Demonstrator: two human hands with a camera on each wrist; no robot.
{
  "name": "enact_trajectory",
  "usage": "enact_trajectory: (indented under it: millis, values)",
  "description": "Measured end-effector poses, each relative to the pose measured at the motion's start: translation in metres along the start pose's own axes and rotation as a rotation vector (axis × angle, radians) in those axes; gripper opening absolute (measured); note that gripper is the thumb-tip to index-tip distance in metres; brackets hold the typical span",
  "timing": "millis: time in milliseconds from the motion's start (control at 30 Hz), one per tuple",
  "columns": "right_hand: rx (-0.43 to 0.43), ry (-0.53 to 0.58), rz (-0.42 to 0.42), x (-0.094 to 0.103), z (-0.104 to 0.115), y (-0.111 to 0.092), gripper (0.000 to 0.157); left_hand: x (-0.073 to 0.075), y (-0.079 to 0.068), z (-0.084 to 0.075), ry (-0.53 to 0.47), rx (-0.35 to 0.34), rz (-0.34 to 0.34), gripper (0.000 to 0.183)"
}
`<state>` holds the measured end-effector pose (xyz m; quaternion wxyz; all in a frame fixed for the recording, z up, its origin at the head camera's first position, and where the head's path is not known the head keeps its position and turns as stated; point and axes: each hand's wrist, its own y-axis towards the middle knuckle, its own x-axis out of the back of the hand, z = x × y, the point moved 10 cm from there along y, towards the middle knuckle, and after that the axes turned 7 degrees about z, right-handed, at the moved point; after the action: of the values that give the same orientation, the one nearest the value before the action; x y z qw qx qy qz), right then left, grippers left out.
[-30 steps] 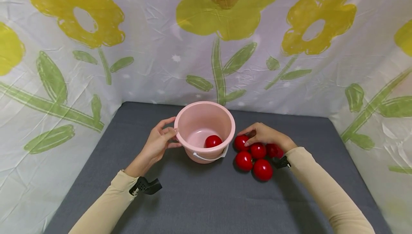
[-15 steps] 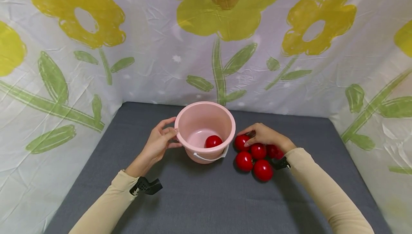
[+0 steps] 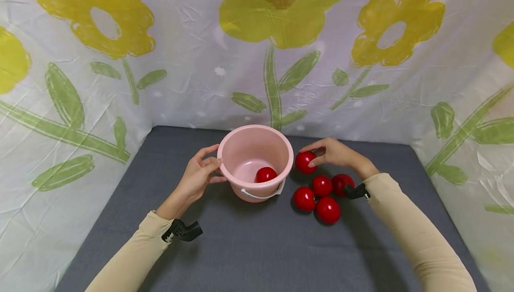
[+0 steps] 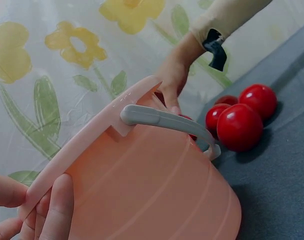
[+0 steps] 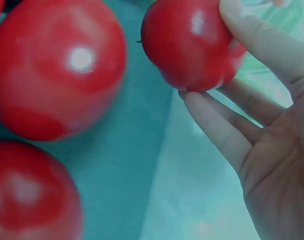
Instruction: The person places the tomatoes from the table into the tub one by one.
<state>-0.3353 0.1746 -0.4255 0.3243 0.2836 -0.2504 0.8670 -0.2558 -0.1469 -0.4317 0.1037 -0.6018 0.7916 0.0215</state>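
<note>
Pink bucket (image 3: pixel 257 149) stands upright on the dark cloth (image 3: pixel 257 247), toward the back. At far left, a beige sleeve (image 3: pixel 132 247) and a black wrist device (image 3: pixel 180 231) lead up to the left hand (image 3: pixel 196 178); its fingers are part-spread and grip the bucket's left rim, thumb against it. Inside the bucket, one red fruit (image 3: pixel 266 174), glossy and tomato-like, sits low, toward the near right. White handle (image 4: pixel 162 119) hangs down along the near outer wall. Just right of the rim, apart from it, is a held fruit (image 3: pixel 306 162), pinched between thumb and bent fingers of the right hand (image 3: pixel 339 153) and apparently raised off the cloth. Wrist view confirms the grip: thumb on one side, fingers on the other, opened only to the fruit's width. Below the right hand, four loose fruits (image 3: pixel 304 199) cluster close on the cloth, near the bucket's right side. Rightmost of the four is partly overlapped by a second wrist device (image 3: pixel 356 191); beyond it, the right sleeve (image 3: pixel 417 234) runs toward the lower right.
</note>
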Motion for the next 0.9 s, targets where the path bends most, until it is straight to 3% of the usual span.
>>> enact_trajectory:
  millis: [333,667,900]
  values:
    - [0.016,0.022,-0.047,0.04,0.031,-0.004,0.05,0.001,0.0,0.001,0.005,-0.001,-0.002,0.059]
    - [0.017,-0.057,-0.107,0.071,0.061,-0.005,0.047,0.0,-0.001,0.002,0.004,0.001,0.0,0.059]
    - [0.071,-0.049,-0.056,0.08,0.094,0.007,0.048,0.001,0.0,0.001,0.004,-0.005,0.0,0.059]
